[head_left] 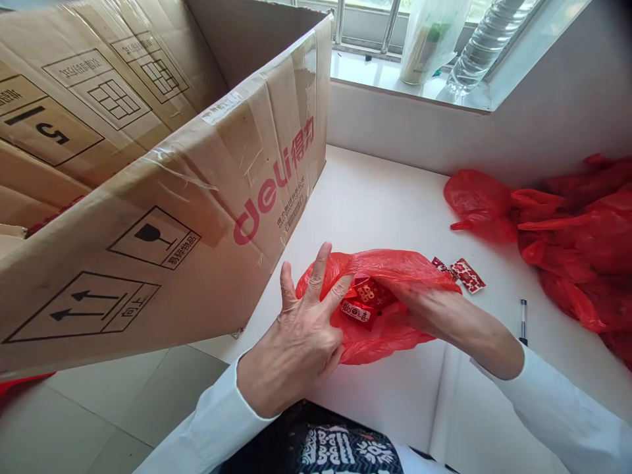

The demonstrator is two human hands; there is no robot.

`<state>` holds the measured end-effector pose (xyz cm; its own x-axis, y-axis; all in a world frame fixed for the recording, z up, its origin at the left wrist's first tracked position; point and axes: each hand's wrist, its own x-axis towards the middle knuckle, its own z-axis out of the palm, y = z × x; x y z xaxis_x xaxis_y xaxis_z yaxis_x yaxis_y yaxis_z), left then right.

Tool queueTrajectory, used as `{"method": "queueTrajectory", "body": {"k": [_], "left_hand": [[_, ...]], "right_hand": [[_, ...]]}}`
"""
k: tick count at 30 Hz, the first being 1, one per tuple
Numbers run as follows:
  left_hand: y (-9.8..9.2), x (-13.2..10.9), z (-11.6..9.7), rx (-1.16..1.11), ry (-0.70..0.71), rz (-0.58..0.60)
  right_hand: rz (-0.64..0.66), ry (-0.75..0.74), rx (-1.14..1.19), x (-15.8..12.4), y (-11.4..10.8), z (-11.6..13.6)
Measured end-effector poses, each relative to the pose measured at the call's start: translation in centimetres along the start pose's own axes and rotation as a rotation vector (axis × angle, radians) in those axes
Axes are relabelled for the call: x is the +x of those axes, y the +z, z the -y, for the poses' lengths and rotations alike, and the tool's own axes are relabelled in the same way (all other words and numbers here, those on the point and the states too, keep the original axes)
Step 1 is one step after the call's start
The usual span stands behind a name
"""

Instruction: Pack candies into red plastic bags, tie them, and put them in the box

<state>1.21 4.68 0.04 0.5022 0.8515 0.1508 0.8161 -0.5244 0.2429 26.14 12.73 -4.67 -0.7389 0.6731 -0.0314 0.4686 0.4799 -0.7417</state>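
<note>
A red plastic bag [395,262] lies on the white table with its mouth spread toward me. Red packets [358,311] with gold and white characters show inside it. At the bag's left rim, my left hand [309,322] has several fingers raised and apart, while its thumb and forefinger look closed on the bag's edge. My right hand [434,313] reaches into the bag from the right; its fingers are hidden by the plastic, so what they touch cannot be seen. Just beyond the bag lie small red-and-white patterned packets [468,275].
A large open cardboard box [217,263] stands to the left. More red plastic bags [567,224] are heaped at the right, near a pen [523,319]. On the windowsill [375,78] stand a wrapped bundle [429,46] and a clear plastic bottle [486,49].
</note>
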Motion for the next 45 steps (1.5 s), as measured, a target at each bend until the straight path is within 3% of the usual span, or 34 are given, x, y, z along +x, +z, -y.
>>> {"method": "queueTrajectory", "body": {"k": [2,3,8,15,25,33,36,40,45], "left_hand": [[0.0,0.4,0.1,0.0,-0.001,-0.015],[0.0,0.5,0.1,-0.001,-0.002,-0.017],[-0.8,1.1,-0.2,-0.041,0.003,0.035],[-1.0,1.3,-0.8,-0.076,0.057,0.01],[-1.1,0.0,-0.6,-0.065,0.081,0.03],[-2.6,-0.1,-0.6,-0.161,0.082,0.018],[-2.6,-0.5,0.0,-0.152,0.104,-0.025],[-3.0,-1.7,0.6,-0.198,0.089,-0.065],[-5.0,-3.3,1.1,-0.367,0.003,-0.108]], "right_hand": [[-0.044,-0.054,0.128,0.4,0.5,-0.7],[-0.047,-0.087,0.082,0.6,0.8,-0.8],[-0.004,-0.182,-0.54,1.0,1.3,1.2],[0.018,-0.446,-0.719,-1.8,0.5,4.9],[0.011,-0.34,-0.668,-3.7,0.0,4.4],[-0.129,-0.187,-0.54,-2.7,-0.8,5.1],[-0.161,-0.118,-0.691,-2.4,-1.1,5.0],[-0.202,-0.223,-0.967,-3.0,-2.3,5.0],[-0.048,-0.294,-0.818,-5.4,-4.7,6.5]]}}
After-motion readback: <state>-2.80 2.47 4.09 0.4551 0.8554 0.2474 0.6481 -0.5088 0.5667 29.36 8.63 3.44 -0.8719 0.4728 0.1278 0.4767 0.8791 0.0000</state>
